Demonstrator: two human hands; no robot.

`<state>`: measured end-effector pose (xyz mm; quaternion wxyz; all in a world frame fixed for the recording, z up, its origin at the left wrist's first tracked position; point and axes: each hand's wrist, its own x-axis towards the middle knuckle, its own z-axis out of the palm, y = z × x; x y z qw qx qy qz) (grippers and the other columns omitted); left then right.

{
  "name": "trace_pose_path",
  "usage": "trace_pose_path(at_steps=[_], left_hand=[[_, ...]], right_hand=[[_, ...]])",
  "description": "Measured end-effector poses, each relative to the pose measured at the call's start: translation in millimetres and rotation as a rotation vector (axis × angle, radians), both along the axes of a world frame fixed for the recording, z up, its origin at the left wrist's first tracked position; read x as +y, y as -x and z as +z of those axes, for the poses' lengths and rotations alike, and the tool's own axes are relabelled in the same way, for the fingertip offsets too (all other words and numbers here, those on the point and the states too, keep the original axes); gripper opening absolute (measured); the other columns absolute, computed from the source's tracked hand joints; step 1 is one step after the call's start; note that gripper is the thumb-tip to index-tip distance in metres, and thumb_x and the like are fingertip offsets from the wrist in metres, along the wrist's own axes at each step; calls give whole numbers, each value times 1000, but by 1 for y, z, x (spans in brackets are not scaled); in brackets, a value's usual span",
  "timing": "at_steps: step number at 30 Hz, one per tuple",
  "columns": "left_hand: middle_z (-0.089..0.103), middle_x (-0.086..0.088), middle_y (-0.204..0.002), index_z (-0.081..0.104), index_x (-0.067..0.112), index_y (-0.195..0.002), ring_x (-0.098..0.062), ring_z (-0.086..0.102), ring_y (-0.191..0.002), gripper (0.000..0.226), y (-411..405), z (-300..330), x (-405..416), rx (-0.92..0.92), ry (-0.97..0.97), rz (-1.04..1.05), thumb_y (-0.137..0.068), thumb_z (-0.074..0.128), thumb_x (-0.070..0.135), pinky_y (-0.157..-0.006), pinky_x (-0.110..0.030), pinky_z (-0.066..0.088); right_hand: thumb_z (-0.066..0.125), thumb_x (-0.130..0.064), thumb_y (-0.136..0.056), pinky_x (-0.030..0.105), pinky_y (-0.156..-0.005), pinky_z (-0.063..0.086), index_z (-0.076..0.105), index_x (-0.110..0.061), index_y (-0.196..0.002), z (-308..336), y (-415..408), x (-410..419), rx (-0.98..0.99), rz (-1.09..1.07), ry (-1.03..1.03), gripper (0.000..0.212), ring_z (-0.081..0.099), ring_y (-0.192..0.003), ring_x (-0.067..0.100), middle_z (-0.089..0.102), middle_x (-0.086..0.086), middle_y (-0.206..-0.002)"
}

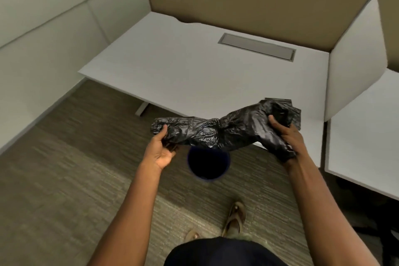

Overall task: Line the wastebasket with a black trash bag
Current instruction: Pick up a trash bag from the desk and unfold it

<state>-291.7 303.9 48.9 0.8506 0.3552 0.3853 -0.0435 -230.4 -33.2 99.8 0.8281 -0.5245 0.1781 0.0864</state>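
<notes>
Above the carpet at the near edge of the white bench (194, 67), you hold a crumpled black trash bag (226, 129) stretched between both hands. Your left hand (160, 149) grips the bag's end at 9 o'clock, thumb over the top and fingers curled underneath the plastic. Your right hand (285, 134) is closed on the bulkier end at 3 o'clock, thumb pressed into the folds, with a loose tail of bag hanging past the wrist. The bag is bunched and not yet opened; it sags a little in the middle. Directly below that sag, at 6 o'clock from the bag, stands the wastebasket (208, 164), a dark round opening on the carpet (75, 168), partly covered by the bag from this view. Its inside is too dark to read. Your sandalled foot (235, 218) shows on the carpet at 6 o'clock from the wastebasket.
</notes>
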Motion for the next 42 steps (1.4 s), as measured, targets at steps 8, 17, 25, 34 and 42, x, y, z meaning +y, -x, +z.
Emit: trace_pose_path(at_steps=[8, 17, 25, 34, 42], left_hand=[[60, -20, -136, 55, 6, -133, -30, 63, -101, 36, 52, -25, 55, 140, 17, 129, -105, 55, 29, -87, -39, 54], [71, 9, -129, 68, 33, -131, -14, 67, -124, 60, 91, 49, -12, -111, -748, -191, -79, 76, 61, -90, -25, 57], [78, 6, -104, 79, 23, -113, -9, 73, -99, 25, 76, 74, -42, -187, -1135, -378, -88, 81, 21, -88, -31, 63], [75, -4, -110, 73, 22, -101, -14, 73, -100, 30, 80, 43, -14, -54, -463, 147, -96, 60, -6, -80, -28, 63], [78, -9, -101, 64, 14, -126, -20, 76, -94, 35, 79, 46, -26, -172, 1, 171, -103, 46, -4, -70, -33, 60]], right_hand=[[82, -17, -78, 48, -107, 52, 63, 3, -133, -2, 14, 26, 84, 48, -139, 61, 68, -121, 34, 70, 22, -130], [76, -24, -90, 49, -93, 60, 71, -2, -118, -1, 51, 115, 98, 326, -25, 35, 76, -97, 34, 76, 22, -111], [82, -34, -85, 45, -95, 58, 68, -13, -127, -4, 68, 141, -64, 573, 82, 50, 70, -117, 32, 74, 14, -124], [81, -14, -85, 33, -72, 61, 73, -13, -117, -5, 69, 105, -143, 368, 150, 33, 77, -93, 25, 78, 9, -108], [71, -22, -92, 39, -72, 65, 60, -34, -127, -24, 119, 73, 33, 581, 621, 39, 76, -91, 21, 71, 7, -118]])
